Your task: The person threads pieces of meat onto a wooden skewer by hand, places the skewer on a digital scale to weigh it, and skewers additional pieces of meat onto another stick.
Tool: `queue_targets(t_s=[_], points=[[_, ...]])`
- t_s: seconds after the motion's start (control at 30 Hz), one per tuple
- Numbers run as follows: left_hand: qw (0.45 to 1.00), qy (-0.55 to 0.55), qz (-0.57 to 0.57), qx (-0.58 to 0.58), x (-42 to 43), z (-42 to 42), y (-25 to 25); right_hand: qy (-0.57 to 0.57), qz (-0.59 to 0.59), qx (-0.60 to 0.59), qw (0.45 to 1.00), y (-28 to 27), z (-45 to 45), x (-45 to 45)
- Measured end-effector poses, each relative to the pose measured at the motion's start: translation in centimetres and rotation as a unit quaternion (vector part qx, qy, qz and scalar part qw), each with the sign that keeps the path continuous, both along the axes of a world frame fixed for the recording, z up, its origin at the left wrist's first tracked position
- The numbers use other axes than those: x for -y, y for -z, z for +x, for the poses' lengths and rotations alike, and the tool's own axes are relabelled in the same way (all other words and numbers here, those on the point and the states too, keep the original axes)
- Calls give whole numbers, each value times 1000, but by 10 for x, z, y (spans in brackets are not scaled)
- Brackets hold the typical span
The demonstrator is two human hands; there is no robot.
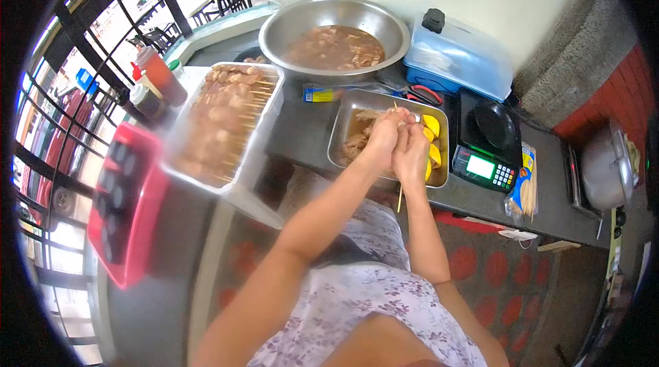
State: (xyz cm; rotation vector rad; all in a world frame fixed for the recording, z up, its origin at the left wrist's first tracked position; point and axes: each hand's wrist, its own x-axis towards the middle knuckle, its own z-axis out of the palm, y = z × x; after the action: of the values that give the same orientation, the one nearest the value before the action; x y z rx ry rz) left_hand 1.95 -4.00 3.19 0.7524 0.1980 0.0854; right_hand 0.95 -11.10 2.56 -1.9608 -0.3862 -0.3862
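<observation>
My left hand (pixel 386 132) and my right hand (pixel 410 152) are pressed together above a steel tray (pixel 335 135). Both are closed around a thin bamboo skewer (pixel 399 201); its tip shows above my fingers and its other end sticks out below them. Whatever is on its middle is hidden by my hands. In the left of the tray lie pieces of raw meat (pixel 355 144) in brown liquid. Along its right side are several yellow pieces (pixel 434 154) with curved edges, partly covered by my right hand.
A white tray (pixel 278 96) holds rows of skewered meat at left. Behind stands a big steel basin (pixel 268 34) of meat in marinade. Red-handled scissors (pixel 424 94), a digital scale (pixel 484 166), a pack of skewers (pixel 527 185), squeeze bottles (pixel 161 76) and a pink bin (pixel 147 212) surround the counter.
</observation>
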Motion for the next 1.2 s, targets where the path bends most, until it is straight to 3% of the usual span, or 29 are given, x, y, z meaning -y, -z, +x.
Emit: queue_targets(t_s=[0.13,0.23,0.37,0.57,0.67,0.8,0.87,0.9,1.0,1.03,1.13,1.2], points=[[999,20,24,18,-7,0,-5,-15,26,29,999,3,6,8],[998,48,16,48,-26,13,-8,-110,64,-100,987,-4,3,19],[999,34,0,35,-48,13,-21,-178,16,-162,970,-17,-40,41],[997,36,-71,15,-35,17,-7,-89,54,-6,995,-7,-51,27],[998,13,-60,-10,-33,2,-25,-78,25,-10,997,-19,-48,30],[998,-5,-61,22,-36,6,-14,-84,12,-19,996,-8,-39,29],[998,65,-10,-7,-10,-10,-14,-55,5,-35,998,2,-31,20],[999,22,29,12,-4,-9,-10,-58,38,-23,997,-5,-27,18],[999,45,-12,19,-4,-6,-7,-50,26,10,998,-2,-18,17],[996,66,51,34,-5,-9,-10,-36,-3,-65,997,-13,-20,18],[995,51,74,50,4,-11,-3,-33,20,2,999,-4,-7,13],[994,45,89,40,4,-13,-4,-27,22,-13,999,0,-8,12]])
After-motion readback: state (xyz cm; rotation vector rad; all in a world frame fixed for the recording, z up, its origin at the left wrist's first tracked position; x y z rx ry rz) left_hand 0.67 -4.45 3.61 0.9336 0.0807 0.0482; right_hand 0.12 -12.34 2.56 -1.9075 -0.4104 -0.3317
